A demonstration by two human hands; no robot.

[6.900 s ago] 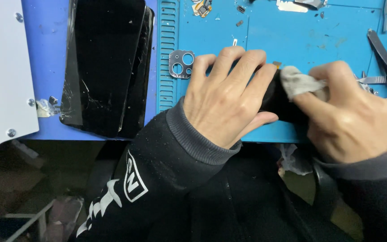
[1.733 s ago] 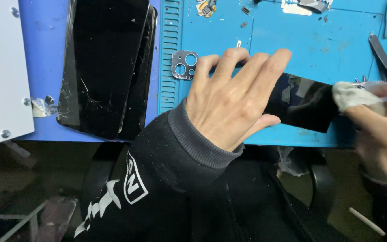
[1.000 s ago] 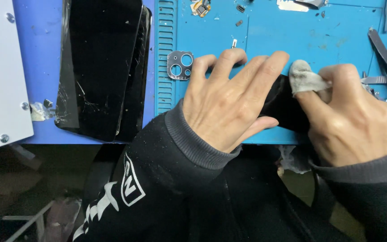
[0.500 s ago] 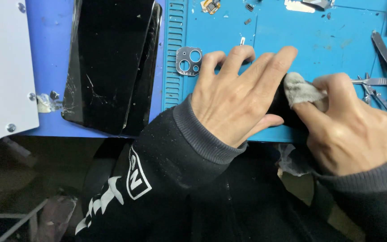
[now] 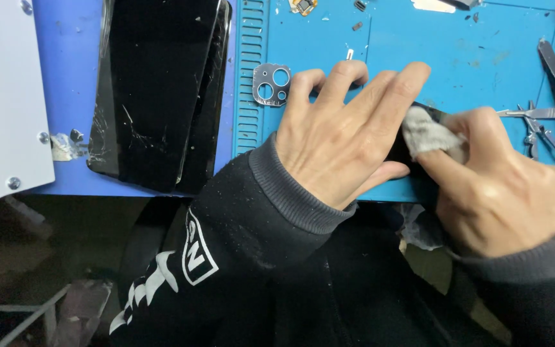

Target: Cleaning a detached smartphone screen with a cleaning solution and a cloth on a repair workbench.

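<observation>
My left hand (image 5: 345,132) lies flat with fingers spread on a black phone (image 5: 401,153) that rests on the blue work mat (image 5: 457,58), pressing it down. Only a small dark part of the phone shows between the two hands. My right hand (image 5: 502,183) pinches a small white cloth wad (image 5: 426,133) and presses it on the phone's surface, right beside my left fingertips.
Two cracked black phone screens (image 5: 155,90) lie stacked at the left on a darker blue board. A metal camera-lens frame (image 5: 272,84) sits on the mat near my left fingers. Tweezers and scissors-like tools (image 5: 547,119) lie at the right. A white panel (image 5: 1,96) is far left.
My right hand slid out to the right with the cloth, then came back onto the phone. My left hand has stayed pressed on the phone.
</observation>
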